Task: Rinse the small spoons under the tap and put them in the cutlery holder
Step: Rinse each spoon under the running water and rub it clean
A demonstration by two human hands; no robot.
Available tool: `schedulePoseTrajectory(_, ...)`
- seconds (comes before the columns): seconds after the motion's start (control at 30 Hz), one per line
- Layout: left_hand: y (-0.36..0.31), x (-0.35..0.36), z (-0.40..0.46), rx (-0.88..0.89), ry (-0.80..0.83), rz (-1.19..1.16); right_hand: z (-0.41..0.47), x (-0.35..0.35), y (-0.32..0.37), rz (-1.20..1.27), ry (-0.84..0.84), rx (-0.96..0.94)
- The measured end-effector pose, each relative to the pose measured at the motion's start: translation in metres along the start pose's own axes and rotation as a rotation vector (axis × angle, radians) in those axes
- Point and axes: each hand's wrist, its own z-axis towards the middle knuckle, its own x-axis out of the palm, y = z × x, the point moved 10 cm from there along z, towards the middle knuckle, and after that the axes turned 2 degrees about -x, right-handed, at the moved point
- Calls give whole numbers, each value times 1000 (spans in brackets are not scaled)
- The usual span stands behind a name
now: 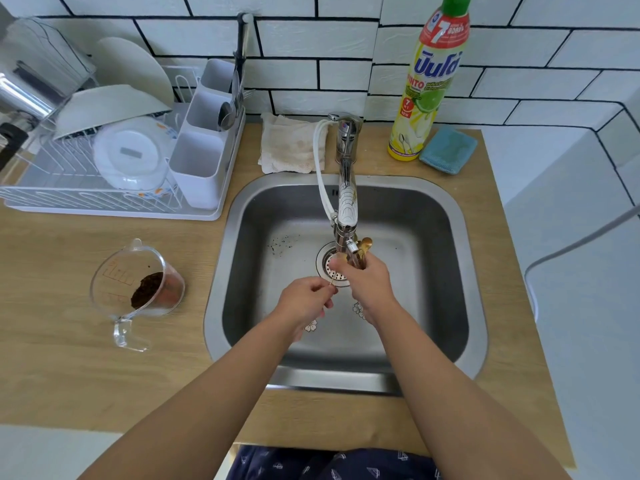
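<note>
Gold spoons (365, 247) are standing bunched in the right hand (367, 282) beneath the tap (346, 188); the left hand (304, 303) is pinching one thin handle (332, 281).

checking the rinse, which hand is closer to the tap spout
Right. The right hand is directly under the tap spout, holding the gold spoons beside it. The left hand sits lower left of it, pinching a thin handle.

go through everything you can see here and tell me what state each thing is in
Left hand: pinching a thin gold handle.
Right hand: gripping gold spoons under the tap.
Cutlery holder: upright, middle compartment holds cutlery.
Measuring jug: upright, dark grounds inside.
Detergent bottle: upright, capped.
</note>
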Motion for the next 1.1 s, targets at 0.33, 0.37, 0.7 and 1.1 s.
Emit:
schedulePoseTrajectory(0.33,-2,0,3,65,6,-58,1,11,6,-48,112,9)
schedulePoseTrajectory(0.37,-2,2,2,78,27,-53,2,7,6,0,77,41)
schedulePoseTrajectory(0.7,-31,14,40,25,1,-187,2,-68,3,329,-358,68)
schedulePoseTrajectory(1.1,-43,28,35,66,145,-96,1,-44,6,318,-223,107)
